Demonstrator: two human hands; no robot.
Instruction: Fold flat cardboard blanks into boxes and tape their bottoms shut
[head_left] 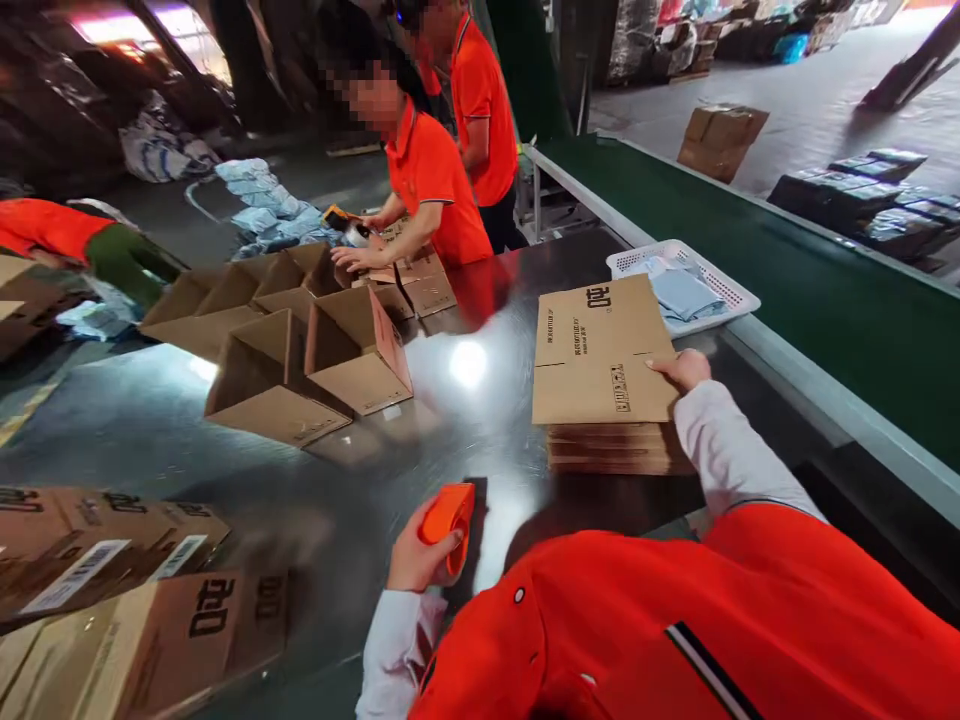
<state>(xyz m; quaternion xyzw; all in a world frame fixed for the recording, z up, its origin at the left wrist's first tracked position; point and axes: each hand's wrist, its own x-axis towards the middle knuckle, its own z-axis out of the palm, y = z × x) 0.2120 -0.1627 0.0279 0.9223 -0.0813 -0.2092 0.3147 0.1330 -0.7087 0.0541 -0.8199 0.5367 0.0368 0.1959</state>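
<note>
Over the shiny counter (345,530), a flat carton (592,345) is pinched at its right edge by the right hand's grip (688,370), above a carton stack (615,450); an orange tool (451,512) is clasped by the left hand (416,555). Light, stiff board is expected, best taken by opposite edges.

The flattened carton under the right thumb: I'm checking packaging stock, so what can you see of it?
The flattened carton is a plain brown, folded-flat panel, apparently corrugated cardboard. Dark printing shows a large logo at its far edge, small lines of text and a boxed row of symbols. Short dark lines, probably flap slits, run in from two opposite edges. It lies roughly flat over a stack of flat cartons; whether it rests fully on them is unclear. The right hand holds its right edge, thumb on top.
</note>
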